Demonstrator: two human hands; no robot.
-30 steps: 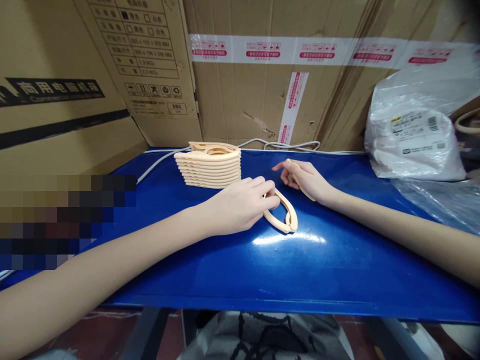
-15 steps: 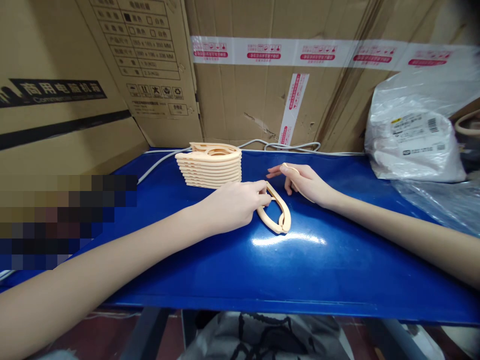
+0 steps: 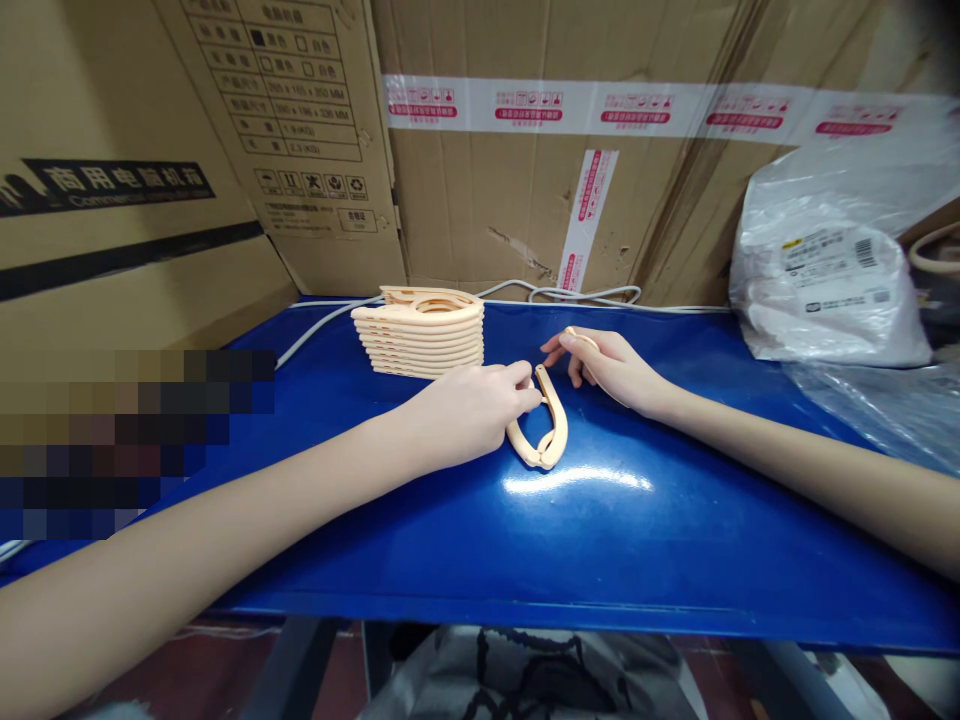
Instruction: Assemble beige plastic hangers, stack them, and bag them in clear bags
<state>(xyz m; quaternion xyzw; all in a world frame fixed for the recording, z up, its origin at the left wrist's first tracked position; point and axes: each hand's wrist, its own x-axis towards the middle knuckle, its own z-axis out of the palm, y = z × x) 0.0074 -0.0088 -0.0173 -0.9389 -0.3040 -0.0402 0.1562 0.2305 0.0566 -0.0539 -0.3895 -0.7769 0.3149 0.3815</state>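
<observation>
Left fingers [image 3: 529, 399] pinch loop [image 3: 556, 432] (box [image 3: 187, 130]: "Commercial").

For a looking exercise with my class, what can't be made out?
All in the head view:
Peach loop: part hidden by the left hand.
Peach strip: partly hidden by the right hand.
Bag label: fine print too small.
Pixelated patch: masks whatever lies behind.
Cardboard box: cut off by left edge.
</observation>
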